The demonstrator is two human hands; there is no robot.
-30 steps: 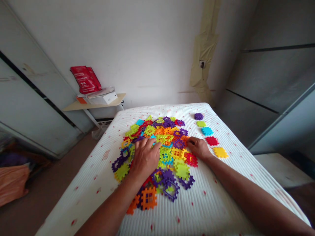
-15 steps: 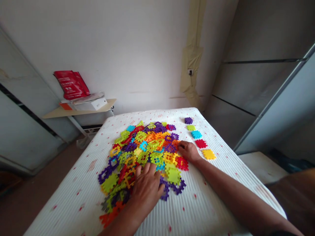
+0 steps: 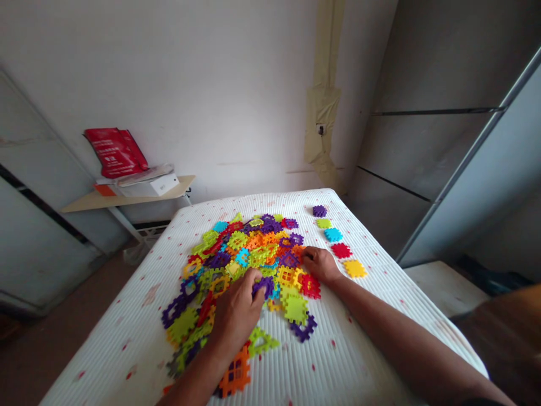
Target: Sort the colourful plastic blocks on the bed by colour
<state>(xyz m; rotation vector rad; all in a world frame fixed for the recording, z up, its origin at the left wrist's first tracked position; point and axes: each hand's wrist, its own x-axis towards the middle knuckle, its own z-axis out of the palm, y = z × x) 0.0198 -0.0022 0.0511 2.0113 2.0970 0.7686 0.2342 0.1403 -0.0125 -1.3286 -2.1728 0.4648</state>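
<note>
A heap of colourful plastic interlocking tiles (image 3: 236, 241) with notched edges covers the middle of the white padded cloth. Over its near part, my left hand (image 3: 239, 307) is closed on a purple tile (image 3: 262, 287), pinched between thumb and fingers. My right hand (image 3: 320, 263) rests at the heap's right edge, fingers curled beside an orange tile (image 3: 298, 251); whatever is under the fingertips is hidden. A red window tile (image 3: 311, 286) and a plain green tile (image 3: 295, 308) lie just nearer to me.
Along the right side runs a row: a purple stack (image 3: 319, 211), then green (image 3: 324, 223), blue (image 3: 333, 234), red (image 3: 341, 250) and yellow (image 3: 355, 268) tiles. A side shelf (image 3: 84, 202) at left carries a red bag (image 3: 115, 152) and a white box (image 3: 158, 186).
My left hand has lifted a purple tile from the near edge of the heap. A green triangular piece and an orange window tile now show below it. My right hand stays by the heap.
</note>
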